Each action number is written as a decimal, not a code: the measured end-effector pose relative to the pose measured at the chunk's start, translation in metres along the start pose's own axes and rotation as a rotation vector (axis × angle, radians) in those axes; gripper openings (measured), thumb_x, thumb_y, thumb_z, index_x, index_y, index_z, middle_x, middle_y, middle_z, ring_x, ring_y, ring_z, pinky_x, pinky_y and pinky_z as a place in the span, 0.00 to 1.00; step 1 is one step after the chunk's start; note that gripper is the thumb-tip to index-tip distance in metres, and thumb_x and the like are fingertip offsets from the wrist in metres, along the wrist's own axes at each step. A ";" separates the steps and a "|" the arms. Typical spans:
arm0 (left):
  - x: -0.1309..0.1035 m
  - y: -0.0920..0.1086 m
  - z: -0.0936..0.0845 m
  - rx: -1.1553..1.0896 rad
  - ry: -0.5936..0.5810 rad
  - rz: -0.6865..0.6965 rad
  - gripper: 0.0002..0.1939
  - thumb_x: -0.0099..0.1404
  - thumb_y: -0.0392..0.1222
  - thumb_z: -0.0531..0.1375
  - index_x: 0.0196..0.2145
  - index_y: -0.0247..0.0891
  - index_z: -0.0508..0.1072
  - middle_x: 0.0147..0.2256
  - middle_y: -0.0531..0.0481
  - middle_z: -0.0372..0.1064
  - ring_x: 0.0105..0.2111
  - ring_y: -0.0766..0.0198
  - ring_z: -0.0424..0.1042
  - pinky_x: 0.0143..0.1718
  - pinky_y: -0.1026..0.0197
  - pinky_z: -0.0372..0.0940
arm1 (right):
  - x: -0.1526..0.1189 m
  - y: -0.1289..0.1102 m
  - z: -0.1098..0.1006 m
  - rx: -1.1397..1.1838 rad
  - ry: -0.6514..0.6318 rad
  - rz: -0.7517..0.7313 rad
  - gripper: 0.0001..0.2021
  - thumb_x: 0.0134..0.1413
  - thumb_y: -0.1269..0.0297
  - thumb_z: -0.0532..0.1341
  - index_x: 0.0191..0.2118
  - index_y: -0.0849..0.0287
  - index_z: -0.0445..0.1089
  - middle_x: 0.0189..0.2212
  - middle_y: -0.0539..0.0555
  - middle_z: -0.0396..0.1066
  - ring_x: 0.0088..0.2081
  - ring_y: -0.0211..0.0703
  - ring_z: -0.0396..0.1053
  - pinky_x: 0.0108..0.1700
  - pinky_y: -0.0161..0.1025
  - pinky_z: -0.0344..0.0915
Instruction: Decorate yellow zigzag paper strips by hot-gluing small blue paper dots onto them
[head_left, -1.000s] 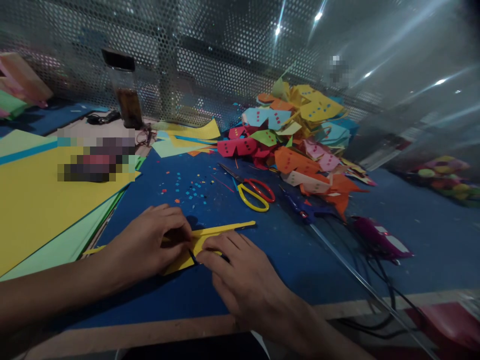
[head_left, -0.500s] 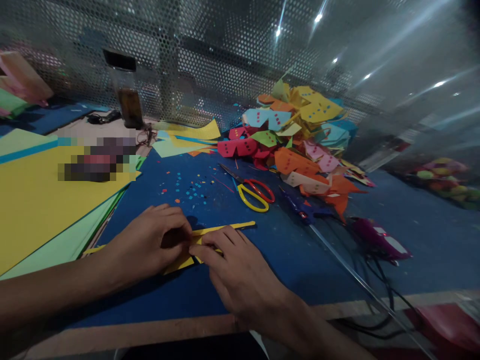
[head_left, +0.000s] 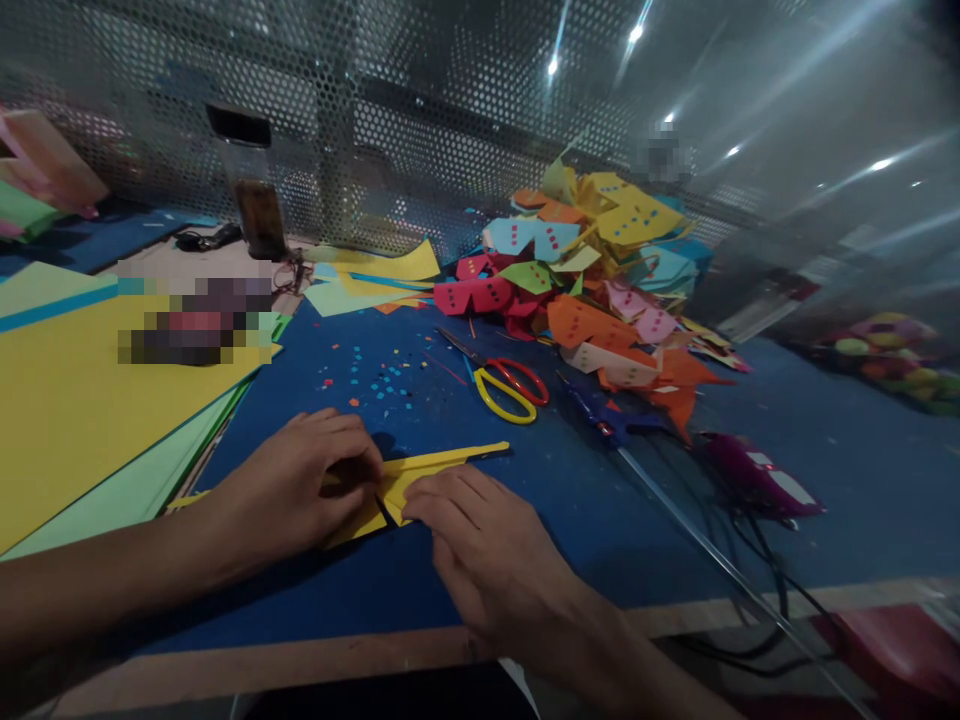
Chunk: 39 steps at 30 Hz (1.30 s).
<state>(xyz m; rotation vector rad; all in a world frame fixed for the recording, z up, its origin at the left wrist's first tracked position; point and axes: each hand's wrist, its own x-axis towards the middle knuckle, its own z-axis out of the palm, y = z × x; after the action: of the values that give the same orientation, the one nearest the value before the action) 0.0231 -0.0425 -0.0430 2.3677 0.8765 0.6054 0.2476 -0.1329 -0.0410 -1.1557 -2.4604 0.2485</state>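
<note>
A folded yellow paper piece [head_left: 397, 485] with a long thin strip along its far side lies on the blue tabletop [head_left: 300, 600]. My left hand [head_left: 319, 480] is closed on its left part, thumb and fingers bent together. Against the right part rests my right hand [head_left: 480, 530], its fingers bent and together over the paper's near edge. A dark slit shows in the paper between the hands. Scissors [head_left: 504, 390] with one red and one yellow handle lie beyond, beside small coloured paper scraps [head_left: 382, 380].
Folded coloured paper pieces [head_left: 592, 290] are heaped at the back. A blue glue gun [head_left: 600, 415] and a purple device [head_left: 761, 475] with cables lie on the right. Large yellow sheets [head_left: 97, 420] cover the left; a bottle [head_left: 259, 200] stands behind them.
My right hand has slid slightly right and toward me along the yellow paper, uncovering more of its middle. My left hand has hardly moved.
</note>
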 end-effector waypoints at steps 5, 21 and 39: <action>0.000 0.001 0.000 0.011 0.018 0.013 0.06 0.64 0.37 0.59 0.31 0.44 0.76 0.30 0.53 0.76 0.33 0.57 0.72 0.37 0.55 0.61 | 0.010 -0.005 -0.002 -0.085 -0.088 0.025 0.21 0.61 0.81 0.53 0.56 0.57 0.69 0.50 0.57 0.72 0.49 0.49 0.65 0.51 0.47 0.67; 0.000 0.001 -0.002 0.025 0.005 0.030 0.06 0.64 0.36 0.59 0.31 0.43 0.75 0.31 0.53 0.75 0.33 0.57 0.72 0.37 0.56 0.60 | 0.004 0.000 -0.002 -0.062 -0.013 -0.013 0.17 0.61 0.82 0.54 0.48 0.58 0.72 0.47 0.56 0.74 0.48 0.47 0.67 0.50 0.43 0.66; -0.015 0.004 -0.005 0.276 -0.014 0.225 0.09 0.68 0.50 0.63 0.36 0.43 0.72 0.36 0.50 0.73 0.38 0.53 0.70 0.42 0.50 0.56 | 0.025 0.008 -0.008 -0.256 0.025 0.164 0.08 0.72 0.72 0.57 0.47 0.59 0.74 0.44 0.57 0.75 0.46 0.49 0.70 0.49 0.47 0.62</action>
<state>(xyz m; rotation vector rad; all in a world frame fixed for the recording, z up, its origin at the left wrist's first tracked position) 0.0116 -0.0542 -0.0406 2.7418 0.7316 0.5849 0.2422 -0.1083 -0.0292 -1.4588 -2.4297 -0.0369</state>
